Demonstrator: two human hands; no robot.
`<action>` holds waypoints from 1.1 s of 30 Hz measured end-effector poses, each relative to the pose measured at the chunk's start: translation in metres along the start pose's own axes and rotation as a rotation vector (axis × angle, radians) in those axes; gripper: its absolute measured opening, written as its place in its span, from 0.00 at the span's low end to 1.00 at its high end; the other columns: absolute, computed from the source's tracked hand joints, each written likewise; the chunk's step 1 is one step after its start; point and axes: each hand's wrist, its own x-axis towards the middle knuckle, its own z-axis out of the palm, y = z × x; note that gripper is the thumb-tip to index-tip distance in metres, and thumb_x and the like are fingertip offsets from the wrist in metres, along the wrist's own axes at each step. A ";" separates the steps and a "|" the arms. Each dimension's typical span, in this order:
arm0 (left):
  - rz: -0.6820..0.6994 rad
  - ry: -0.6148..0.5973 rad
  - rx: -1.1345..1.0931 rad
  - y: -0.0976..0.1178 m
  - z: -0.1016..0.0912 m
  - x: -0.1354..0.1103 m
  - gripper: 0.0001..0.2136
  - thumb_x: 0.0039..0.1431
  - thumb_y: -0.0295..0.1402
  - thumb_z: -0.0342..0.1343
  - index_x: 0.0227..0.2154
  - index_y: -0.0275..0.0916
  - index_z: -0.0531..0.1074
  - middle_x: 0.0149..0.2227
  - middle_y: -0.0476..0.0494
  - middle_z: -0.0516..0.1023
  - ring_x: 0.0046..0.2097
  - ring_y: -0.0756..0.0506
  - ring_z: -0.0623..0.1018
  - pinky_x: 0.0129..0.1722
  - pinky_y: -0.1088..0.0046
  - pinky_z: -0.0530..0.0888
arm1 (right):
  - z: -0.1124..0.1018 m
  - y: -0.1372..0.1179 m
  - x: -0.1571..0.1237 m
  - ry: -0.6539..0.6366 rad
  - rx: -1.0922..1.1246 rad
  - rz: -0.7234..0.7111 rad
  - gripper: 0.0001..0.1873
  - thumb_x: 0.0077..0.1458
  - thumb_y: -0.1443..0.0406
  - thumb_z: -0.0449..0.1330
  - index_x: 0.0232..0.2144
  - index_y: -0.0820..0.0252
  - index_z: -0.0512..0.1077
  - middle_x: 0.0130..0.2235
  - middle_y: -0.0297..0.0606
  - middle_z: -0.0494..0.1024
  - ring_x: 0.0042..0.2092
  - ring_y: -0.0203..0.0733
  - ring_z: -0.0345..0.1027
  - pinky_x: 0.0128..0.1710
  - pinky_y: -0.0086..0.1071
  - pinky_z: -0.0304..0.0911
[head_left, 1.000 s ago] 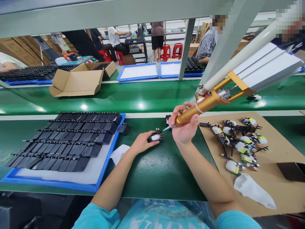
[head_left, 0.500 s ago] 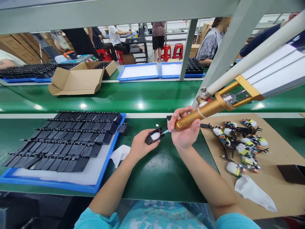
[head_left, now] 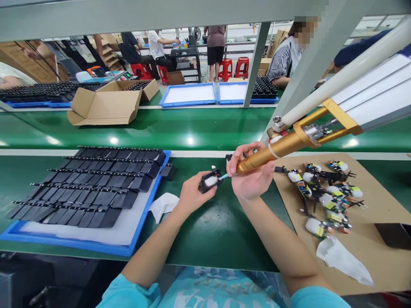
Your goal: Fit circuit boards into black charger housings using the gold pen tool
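My left hand (head_left: 194, 191) is closed around a small black plastic housing (head_left: 210, 181), its open side facing up with white material inside. Around a gold glue dispensing gun (head_left: 257, 159) my right hand (head_left: 252, 182) is wrapped, palm partly turned up. The gun's thin light-blue nozzle (head_left: 224, 176) points left and reaches the housing's right end; whether its tip touches cannot be made out. Behind my right fingers, another black piece (head_left: 229, 159) is partly hidden.
A blue tray (head_left: 133, 239) at left holds rows of black housings (head_left: 96, 184), with one loose housing (head_left: 168, 171) beside it. White cloths (head_left: 163, 203) lie nearby. Several circuit assemblies (head_left: 324, 192) rest on cardboard (head_left: 379, 261) at right. A slanted metal post (head_left: 295, 77) stands behind the gun.
The view has shifted slightly. My left hand and the housing appear a little further right, with the housing turned slightly. The nozzle stays at its right end.
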 end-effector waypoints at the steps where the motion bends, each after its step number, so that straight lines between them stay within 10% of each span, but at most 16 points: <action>1: -0.027 -0.012 -0.008 0.001 0.002 0.000 0.18 0.51 0.35 0.60 0.46 0.41 0.71 0.35 0.49 0.80 0.26 0.51 0.75 0.28 0.76 0.73 | 0.000 0.000 0.000 -0.004 0.003 0.000 0.21 0.54 0.44 0.51 0.42 0.50 0.65 0.32 0.30 0.69 0.20 0.30 0.61 0.15 0.27 0.57; 20: 0.178 0.107 -0.130 0.010 0.023 -0.004 0.18 0.51 0.32 0.61 0.47 0.39 0.72 0.40 0.45 0.81 0.36 0.48 0.79 0.36 0.74 0.77 | 0.009 -0.003 -0.009 -0.060 0.064 0.032 0.20 0.54 0.44 0.52 0.40 0.50 0.64 0.34 0.31 0.69 0.20 0.30 0.62 0.17 0.27 0.57; 26: -0.053 0.012 -0.124 0.006 0.018 -0.002 0.19 0.50 0.36 0.61 0.46 0.39 0.71 0.35 0.49 0.81 0.30 0.49 0.78 0.34 0.74 0.76 | 0.004 0.000 -0.005 -0.041 0.009 0.007 0.21 0.54 0.44 0.51 0.43 0.48 0.63 0.34 0.31 0.69 0.20 0.30 0.60 0.16 0.27 0.56; 33: -0.024 -0.239 0.019 -0.016 0.005 0.011 0.17 0.51 0.37 0.61 0.45 0.43 0.73 0.41 0.49 0.80 0.41 0.43 0.78 0.44 0.67 0.73 | -0.001 0.000 0.002 0.027 -0.016 0.024 0.24 0.54 0.42 0.46 0.44 0.48 0.61 0.34 0.30 0.68 0.20 0.29 0.60 0.16 0.27 0.56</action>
